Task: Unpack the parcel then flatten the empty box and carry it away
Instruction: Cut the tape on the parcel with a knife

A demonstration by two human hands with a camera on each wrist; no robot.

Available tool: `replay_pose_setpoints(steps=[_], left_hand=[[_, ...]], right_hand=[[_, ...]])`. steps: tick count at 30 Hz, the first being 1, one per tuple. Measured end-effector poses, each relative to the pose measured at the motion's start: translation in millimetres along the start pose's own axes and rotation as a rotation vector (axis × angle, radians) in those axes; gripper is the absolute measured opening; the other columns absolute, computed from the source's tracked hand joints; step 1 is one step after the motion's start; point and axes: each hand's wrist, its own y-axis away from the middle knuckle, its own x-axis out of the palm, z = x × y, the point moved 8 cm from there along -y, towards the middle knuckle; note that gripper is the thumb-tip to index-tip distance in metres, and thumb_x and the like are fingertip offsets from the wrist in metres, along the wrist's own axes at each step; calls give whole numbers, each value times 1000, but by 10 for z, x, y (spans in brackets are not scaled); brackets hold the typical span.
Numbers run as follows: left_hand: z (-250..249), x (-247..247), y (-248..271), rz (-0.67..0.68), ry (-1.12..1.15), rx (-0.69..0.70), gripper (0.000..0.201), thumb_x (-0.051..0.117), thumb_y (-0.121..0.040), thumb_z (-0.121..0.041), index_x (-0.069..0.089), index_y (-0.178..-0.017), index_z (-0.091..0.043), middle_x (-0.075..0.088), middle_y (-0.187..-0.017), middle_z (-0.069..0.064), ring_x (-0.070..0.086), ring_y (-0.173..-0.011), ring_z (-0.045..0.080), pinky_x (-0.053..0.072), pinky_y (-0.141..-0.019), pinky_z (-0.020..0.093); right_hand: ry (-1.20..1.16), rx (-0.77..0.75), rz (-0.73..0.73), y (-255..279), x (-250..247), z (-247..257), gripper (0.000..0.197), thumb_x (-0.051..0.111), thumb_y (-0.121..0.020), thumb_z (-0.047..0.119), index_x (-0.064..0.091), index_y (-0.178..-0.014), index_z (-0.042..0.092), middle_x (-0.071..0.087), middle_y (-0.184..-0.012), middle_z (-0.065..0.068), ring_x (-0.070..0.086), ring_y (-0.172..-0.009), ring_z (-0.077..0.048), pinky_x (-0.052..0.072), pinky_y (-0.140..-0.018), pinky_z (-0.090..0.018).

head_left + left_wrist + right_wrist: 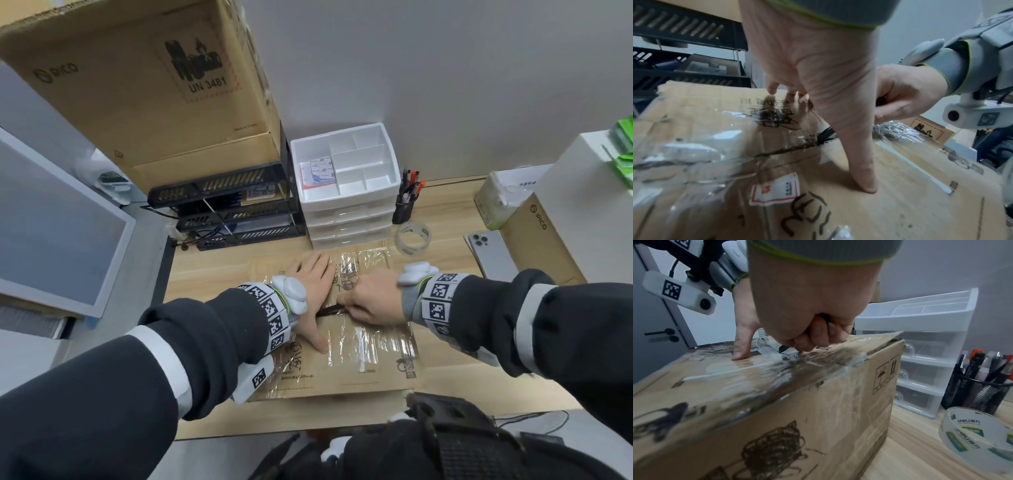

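A brown cardboard parcel (370,373) sealed with clear tape stands on the wooden desk in front of me. My left hand (313,301) lies flat on its top with fingers spread, the thumb (863,175) pressed down near the middle seam. My right hand (368,301) is curled round a dark-bladed cutter (782,348) whose tip sits in the taped seam (789,148) on top of the parcel (807,402). Most of the cutter is hidden inside the fist. The right hand (906,95) is just beside the left thumb.
A white drawer unit (346,192), a black mesh pen cup (404,209), a roll of clear tape (412,238) and a phone (489,250) stand behind and right of the parcel. Black paper trays (226,209) and a big carton (144,85) are at back left, a monitor (51,219) at left.
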Motion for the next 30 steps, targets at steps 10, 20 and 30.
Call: replay_pose_setpoints(steps=[10,20,30], left_hand=[[-142,-146,-117,-75,10,-39,149,63,-25,-92,30,-144,-8,32,-146,13,30,-137,34,28,-115,50],[-247,-157,-244,-52,45,-38,161,69,-32,-91,9,-156,-8,15,-159,14,16,-147,35,19,-121,51],[-270,-162,-284,14,-16,-67,168,67,-28,-94,3,-157,-7,4,-162,16,6,-150,38,16,-122,53]], right_hand=[[45,61,63,291,4,-233,34,37,-101,39,65,-111,24,69,-85,-7,63,-73,-29,32,-58,-28],[-33,94,94,482,48,-367,28,44,-101,34,67,-96,20,63,-73,-3,48,-61,-23,34,-56,-28],[14,73,69,793,46,-533,33,37,-101,38,62,-119,26,70,-81,-5,65,-74,-32,45,-56,-32]])
